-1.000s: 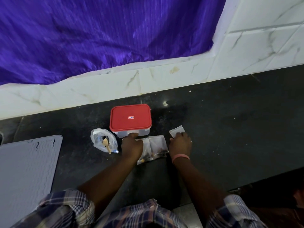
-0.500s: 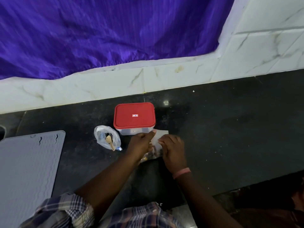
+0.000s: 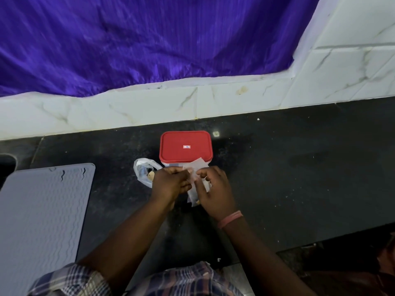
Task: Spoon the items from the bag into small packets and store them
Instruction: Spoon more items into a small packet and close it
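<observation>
1. Both hands, left [image 3: 171,182] and right [image 3: 214,188], pinch a packet [image 3: 195,174] just in front of the box [image 3: 186,148]; folding or sealing, likely.
2. Bag [image 3: 142,169] with spoon [image 3: 151,175] lies left of box.
3. Box lid on: storing left.

Both hands [image 3: 192,185] apparently pinching, fingers [image 3: 202,173] curled.

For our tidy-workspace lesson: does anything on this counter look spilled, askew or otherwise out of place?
Pale crumbs lie scattered on the dark counter right of the hands, like small spills. Otherwise the red-lidded container sits closed and square, and both hands hold the small packet.
</observation>
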Action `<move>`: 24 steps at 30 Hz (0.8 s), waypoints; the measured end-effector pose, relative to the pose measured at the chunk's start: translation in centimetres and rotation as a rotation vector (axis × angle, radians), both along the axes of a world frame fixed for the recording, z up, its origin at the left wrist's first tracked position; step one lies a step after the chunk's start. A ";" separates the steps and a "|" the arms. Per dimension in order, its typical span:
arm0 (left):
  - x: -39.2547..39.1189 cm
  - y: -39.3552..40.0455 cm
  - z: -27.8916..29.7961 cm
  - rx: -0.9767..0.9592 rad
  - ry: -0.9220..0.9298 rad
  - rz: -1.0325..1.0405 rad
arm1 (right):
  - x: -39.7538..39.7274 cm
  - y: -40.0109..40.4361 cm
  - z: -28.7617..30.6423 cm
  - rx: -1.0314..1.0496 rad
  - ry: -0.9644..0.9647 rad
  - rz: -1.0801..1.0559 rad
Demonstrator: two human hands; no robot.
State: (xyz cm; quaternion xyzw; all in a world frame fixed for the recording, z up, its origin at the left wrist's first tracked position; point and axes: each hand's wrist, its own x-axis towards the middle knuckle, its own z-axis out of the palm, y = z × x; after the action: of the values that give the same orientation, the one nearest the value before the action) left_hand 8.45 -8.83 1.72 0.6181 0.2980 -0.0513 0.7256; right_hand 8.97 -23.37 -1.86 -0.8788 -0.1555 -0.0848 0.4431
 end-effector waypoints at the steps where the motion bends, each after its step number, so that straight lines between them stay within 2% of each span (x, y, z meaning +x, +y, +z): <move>1: -0.2 0.3 0.0 0.004 -0.007 0.002 | -0.1 0.7 0.2 0.013 0.019 0.003; 4: -0.8 1.3 0.0 0.097 -0.024 -0.021 | -0.1 2.1 0.5 0.027 0.063 -0.032; 7: -1.3 2.8 0.3 0.196 -0.026 -0.033 | 0.1 3.2 1.1 -0.027 0.123 0.079; 10: -2.0 4.3 0.9 0.288 -0.017 -0.056 | 0.3 4.3 2.0 -0.202 0.153 0.187; 14: -3.3 6.2 0.8 0.437 0.007 -0.206 | 0.5 6.4 2.9 -0.442 0.214 0.330; 16: -3.8 6.6 0.8 0.490 0.009 -0.222 | 0.4 7.2 3.0 -0.490 0.259 0.334; 18: -4.3 7.7 1.1 0.609 0.020 -0.252 | 0.4 8.2 3.2 -0.391 0.342 0.247; 20: -4.5 8.7 1.6 0.804 0.007 -0.308 | 0.6 8.8 3.5 -0.132 0.549 0.149; 22: -4.7 9.4 1.8 0.917 -0.055 -0.309 | 0.2 9.5 3.7 0.080 0.751 0.128; 24: -4.9 9.8 1.6 0.988 -0.125 -0.298 | -0.4 10.4 3.2 0.112 0.749 0.175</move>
State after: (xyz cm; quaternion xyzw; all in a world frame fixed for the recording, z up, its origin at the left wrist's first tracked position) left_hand 3.54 0.93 3.36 0.9246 0.1513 0.0296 0.3483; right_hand 8.58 -13.00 1.38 -0.8069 -0.0523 0.2719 0.5218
